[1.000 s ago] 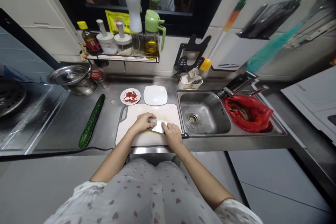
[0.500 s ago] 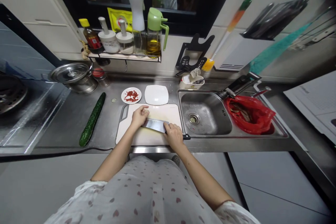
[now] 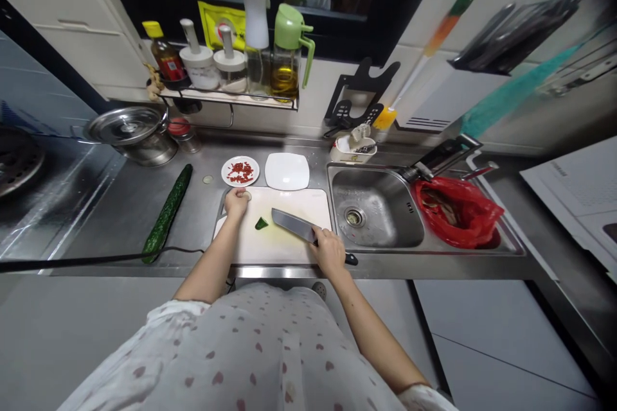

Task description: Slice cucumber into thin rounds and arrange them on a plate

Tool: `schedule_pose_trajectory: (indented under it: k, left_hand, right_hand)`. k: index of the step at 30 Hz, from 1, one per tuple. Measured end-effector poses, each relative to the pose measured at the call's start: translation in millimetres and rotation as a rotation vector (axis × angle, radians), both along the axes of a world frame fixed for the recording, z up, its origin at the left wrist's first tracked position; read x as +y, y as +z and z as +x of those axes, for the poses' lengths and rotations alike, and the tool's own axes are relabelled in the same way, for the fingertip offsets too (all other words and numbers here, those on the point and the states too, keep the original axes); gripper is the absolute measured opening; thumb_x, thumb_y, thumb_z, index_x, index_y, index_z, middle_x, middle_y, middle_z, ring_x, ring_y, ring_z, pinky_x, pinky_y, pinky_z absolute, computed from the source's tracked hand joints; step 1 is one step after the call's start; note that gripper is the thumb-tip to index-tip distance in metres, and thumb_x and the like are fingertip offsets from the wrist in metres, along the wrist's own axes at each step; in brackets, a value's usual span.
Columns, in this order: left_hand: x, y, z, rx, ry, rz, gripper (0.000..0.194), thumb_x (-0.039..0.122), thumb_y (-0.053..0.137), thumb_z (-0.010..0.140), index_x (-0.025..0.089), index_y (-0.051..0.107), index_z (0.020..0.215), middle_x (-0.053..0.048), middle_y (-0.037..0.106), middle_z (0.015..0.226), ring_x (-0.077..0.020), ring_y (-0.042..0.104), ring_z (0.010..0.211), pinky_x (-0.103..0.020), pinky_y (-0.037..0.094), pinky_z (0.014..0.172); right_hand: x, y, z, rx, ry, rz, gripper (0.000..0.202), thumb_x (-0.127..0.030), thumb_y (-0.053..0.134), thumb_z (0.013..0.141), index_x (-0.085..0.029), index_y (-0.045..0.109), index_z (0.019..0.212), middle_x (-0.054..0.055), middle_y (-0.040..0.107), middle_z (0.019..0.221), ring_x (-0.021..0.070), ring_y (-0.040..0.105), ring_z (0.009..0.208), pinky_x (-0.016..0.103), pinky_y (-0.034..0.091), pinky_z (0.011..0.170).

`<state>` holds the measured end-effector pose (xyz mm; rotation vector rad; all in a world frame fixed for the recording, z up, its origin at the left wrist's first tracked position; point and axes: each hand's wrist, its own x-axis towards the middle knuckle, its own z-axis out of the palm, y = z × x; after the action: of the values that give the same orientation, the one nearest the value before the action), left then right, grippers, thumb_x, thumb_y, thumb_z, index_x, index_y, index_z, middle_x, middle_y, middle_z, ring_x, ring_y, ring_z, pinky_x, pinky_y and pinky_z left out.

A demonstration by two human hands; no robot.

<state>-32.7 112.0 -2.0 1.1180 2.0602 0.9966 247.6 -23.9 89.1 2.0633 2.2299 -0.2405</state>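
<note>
1. Head view: steel counter (image 3: 125, 205), pale cutting board (image 3: 250, 247), sink (image 3: 385, 212) right
2. Right hand (image 3: 330, 252) grips broad grey knife (image 3: 293, 225) at board's middle, green wedge (image 3: 261, 223) left
3. Left hand (image 3: 236, 203) pinches pale piece (image 3: 247, 195), far left

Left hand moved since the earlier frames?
Yes. Against the cutting board, the left hand has shifted left and slightly forward, near the board's far-left corner.

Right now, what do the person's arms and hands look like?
The left hand and right hand are ungloved. The forearms are bare up to loose white sleeves, which end near the elbows and match a white top with a dusky heart print.
</note>
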Motion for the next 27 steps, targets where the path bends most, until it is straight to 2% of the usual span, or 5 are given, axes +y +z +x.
schedule_pose_trajectory:
  k: [7,12,18,23,27]
  left_hand:
    - [0.6,4.1,-8.4,0.225,-0.065,-0.013,0.027,0.025,0.064,0.066,0.021,0.069,0.093,-0.005,0.07,0.085,-0.0204,0.061,0.08,-0.033,0.044,0.08]
    - [-0.4,2.6,-15.0,0.199,-0.111,0.003,0.028,0.023,0.06,0.071,0.018,0.07,0.097,-0.007,0.071,0.089,-0.02,0.063,0.081,-0.031,0.044,0.084]
    - [-7.8,8.3,-21.4,0.191,-0.025,0.056,0.029,0.017,0.05,0.077,0.017,0.069,0.099,-0.007,0.07,0.091,-0.0198,0.062,0.085,-0.031,0.044,0.085]
    - [-32.9,10.7,-12.1,0.119,0.089,0.13,0.03,0.024,0.047,0.08,0.016,0.066,0.103,-0.005,0.068,0.085,-0.0154,0.06,0.075,-0.027,0.047,0.077]
    - [-67.5,8.1,3.9,0.081,0.041,0.182,0.028,0.03,0.049,0.082,0.016,0.066,0.1,-0.004,0.066,0.08,-0.0147,0.058,0.07,-0.026,0.047,0.07]
  right_hand:
    - [0.2,0.7,2.5,0.014,-0.024,-0.024,0.038,-0.03,0.058,0.084,-0.021,0.054,0.121,0.008,0.064,0.104,0.0203,0.054,0.099,0.029,0.034,0.084]
    - [3.1,0.4,1.0,0.023,-0.032,-0.041,0.039,-0.03,0.057,0.085,-0.021,0.054,0.122,0.008,0.064,0.105,0.0201,0.055,0.1,0.028,0.034,0.085]
    - [5.3,-0.7,-3.2,0.051,-0.054,-0.044,0.039,-0.032,0.053,0.087,-0.022,0.054,0.124,0.007,0.065,0.106,0.0197,0.057,0.099,0.027,0.035,0.084]
    - [4.7,-2.7,-7.8,0.072,-0.073,-0.052,0.035,-0.032,0.048,0.089,-0.024,0.054,0.122,0.005,0.067,0.104,0.019,0.059,0.096,0.027,0.036,0.081]
    - [4.7,-3.2,-11.9,0.079,-0.054,-0.05,0.032,-0.03,0.046,0.09,-0.024,0.055,0.12,0.005,0.068,0.102,0.0187,0.06,0.093,0.026,0.036,0.079]
